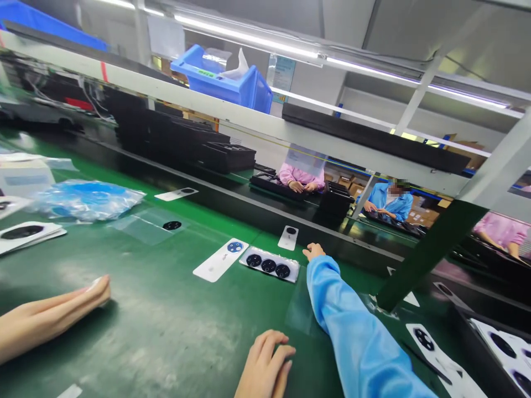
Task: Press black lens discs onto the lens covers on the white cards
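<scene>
My left hand [53,318] reaches in from the lower left over the green mat [166,331], fingers straight and pressed together, with a small white piece [96,283] showing at the fingertips. At the bottom centre my right hand [265,367] rests on the mat, fingers loosely curved and apart, holding nothing. A co-worker's blue-sleeved arm [352,331] stretches past it from the right, and that person's hand [314,251] touches the mat near a small white card with a black ring [287,237]. Close by lie a clear tray of three black rings [269,265] and a white strip with a blue disc [221,258].
A blue plastic bag [83,199], clear film with a black ring [172,225] and white cards [25,235] lie at the left. Stacked black trays [186,143] stand behind a dark conveyor; a blue bin [224,80] sits on the shelf above. Other people work across the line.
</scene>
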Tool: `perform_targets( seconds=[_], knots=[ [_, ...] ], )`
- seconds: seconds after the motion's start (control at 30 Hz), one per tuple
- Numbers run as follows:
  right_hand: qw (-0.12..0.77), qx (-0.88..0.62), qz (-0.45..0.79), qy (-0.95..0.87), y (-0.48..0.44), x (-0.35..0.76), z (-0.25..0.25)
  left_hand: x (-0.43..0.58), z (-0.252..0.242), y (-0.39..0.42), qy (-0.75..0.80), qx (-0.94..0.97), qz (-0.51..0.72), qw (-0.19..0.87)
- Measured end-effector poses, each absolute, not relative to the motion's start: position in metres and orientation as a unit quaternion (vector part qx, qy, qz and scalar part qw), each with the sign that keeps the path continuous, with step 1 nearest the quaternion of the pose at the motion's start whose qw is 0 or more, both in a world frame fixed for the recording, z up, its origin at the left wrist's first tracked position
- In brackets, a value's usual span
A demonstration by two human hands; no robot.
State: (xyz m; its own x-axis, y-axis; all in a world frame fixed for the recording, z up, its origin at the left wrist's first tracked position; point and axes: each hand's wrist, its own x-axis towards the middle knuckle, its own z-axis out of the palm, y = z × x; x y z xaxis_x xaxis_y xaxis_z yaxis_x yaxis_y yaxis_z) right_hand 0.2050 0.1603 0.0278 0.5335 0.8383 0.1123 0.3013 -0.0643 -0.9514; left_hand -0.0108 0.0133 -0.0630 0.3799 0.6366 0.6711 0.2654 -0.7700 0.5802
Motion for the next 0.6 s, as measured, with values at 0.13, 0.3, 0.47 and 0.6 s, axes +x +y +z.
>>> perform_targets(
  seconds=[0.13, 0.3, 0.47, 0.6],
  knots=[
    [0.334, -0.76, 0.213, -0.516, 0.09, 0.234, 0.019, -0.018, -0.046, 0.012, 0.274, 0.84, 0.439, 0.164],
    [0.209, -0.766, 0.162, -0.586, -0.014, 0.211, -0.002, -0.015, -0.021, 0.045, 0.283, 0.903, 0.321, 0.045],
    [0.236, -0.71, 0.179, -0.639, -0.102, 0.177, 0.011, 0.018, -0.006, 0.123, 0.239, 0.936, 0.257, 0.019],
    [0.562, -0.679, 0.208, -0.425, -0.2, 0.204, 0.039, 0.046, -0.008, 0.171, 0.171, 0.961, 0.218, 0.009]
  ],
)
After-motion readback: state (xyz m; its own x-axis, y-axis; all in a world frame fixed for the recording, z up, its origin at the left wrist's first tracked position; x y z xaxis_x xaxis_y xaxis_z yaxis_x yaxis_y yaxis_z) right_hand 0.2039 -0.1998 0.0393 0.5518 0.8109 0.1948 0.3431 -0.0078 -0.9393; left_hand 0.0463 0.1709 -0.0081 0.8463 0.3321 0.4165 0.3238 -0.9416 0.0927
